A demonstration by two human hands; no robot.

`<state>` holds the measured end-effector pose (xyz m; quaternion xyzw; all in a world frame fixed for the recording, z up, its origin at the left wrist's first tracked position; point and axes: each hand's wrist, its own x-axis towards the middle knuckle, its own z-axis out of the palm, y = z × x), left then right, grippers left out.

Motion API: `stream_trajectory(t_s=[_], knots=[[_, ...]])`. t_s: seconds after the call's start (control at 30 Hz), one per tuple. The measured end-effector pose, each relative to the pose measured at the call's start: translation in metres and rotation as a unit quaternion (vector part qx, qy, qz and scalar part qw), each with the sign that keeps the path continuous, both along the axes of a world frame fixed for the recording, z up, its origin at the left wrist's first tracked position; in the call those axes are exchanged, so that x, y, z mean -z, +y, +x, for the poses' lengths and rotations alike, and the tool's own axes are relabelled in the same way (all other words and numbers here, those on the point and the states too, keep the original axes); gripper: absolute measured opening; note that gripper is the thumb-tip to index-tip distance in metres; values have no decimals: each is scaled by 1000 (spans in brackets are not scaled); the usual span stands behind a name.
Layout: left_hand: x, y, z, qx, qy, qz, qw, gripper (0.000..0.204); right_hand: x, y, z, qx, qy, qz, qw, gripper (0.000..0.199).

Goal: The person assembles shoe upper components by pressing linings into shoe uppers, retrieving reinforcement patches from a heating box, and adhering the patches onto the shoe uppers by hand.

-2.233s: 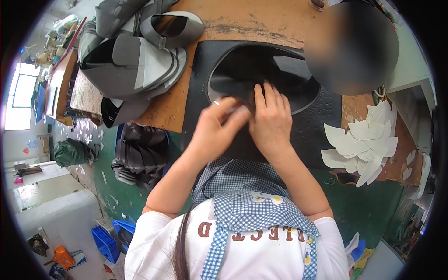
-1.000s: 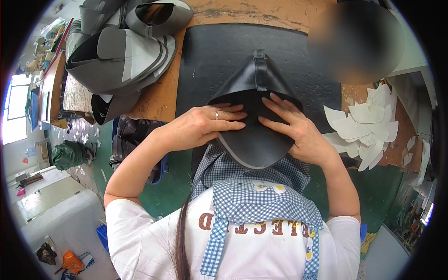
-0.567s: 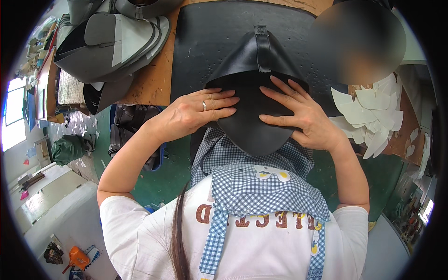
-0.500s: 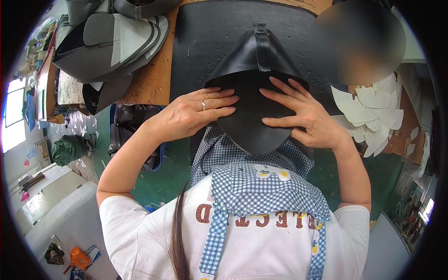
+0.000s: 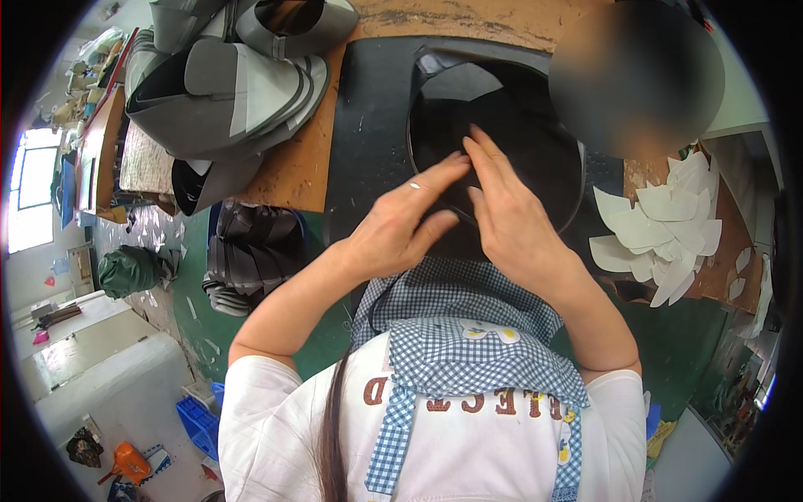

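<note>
A black rounded leather-like piece (image 5: 510,109) lies flat on a black mat (image 5: 368,134) on the wooden table. My left hand (image 5: 401,226) rests on its near edge with fingers stretched toward the middle. My right hand (image 5: 506,213) presses beside it, fingers flat and pointing up across the piece. Both hands touch each other at the fingertips. I wear a blue checked apron over a white shirt.
A pile of grey and black cut pieces (image 5: 226,84) sits at the table's far left. White curved cutouts (image 5: 661,226) lie at the right. Another person's blurred head (image 5: 636,75) is at the upper right. More dark material (image 5: 251,259) hangs below the table edge.
The black piece, earlier lifted and folded toward my chest with both hands spread under it, now lies flat on the mat. My hands have come together on its near edge.
</note>
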<state>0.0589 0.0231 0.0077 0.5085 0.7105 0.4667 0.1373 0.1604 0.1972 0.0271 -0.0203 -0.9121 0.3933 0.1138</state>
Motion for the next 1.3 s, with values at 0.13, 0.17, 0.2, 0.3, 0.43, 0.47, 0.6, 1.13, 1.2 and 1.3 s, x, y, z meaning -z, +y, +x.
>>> stream_trajectory(t_s=[0.13,0.17,0.2,0.3,0.43,0.47,0.6,1.13,1.2,1.3], knots=[[-7,14,-9,-237,213,52,946,28,37,19,-20,-21,29,156,987,60],[-11,25,-14,-284,217,33,933,29,35,18,-20,-37,9,203,978,66],[-14,29,-20,-285,218,33,933,29,33,14,-19,-51,-9,249,967,74],[-10,33,-45,-331,64,-159,928,34,33,19,-16,-77,-14,231,970,84],[5,20,-56,-348,39,-127,928,29,34,17,-14,-82,-27,250,964,86],[4,22,-54,-357,41,-129,924,29,32,19,-12,-84,-27,249,964,86],[-1,19,-52,-359,29,-141,922,33,33,26,-5,-110,-16,268,957,84],[-16,17,-1,-114,-353,-163,914,18,35,45,13,-72,136,73,985,23],[-14,18,1,-119,-349,-157,916,18,34,42,11,-84,159,129,975,20],[-11,17,3,-124,-347,-136,920,19,37,35,8,-59,185,164,967,17]])
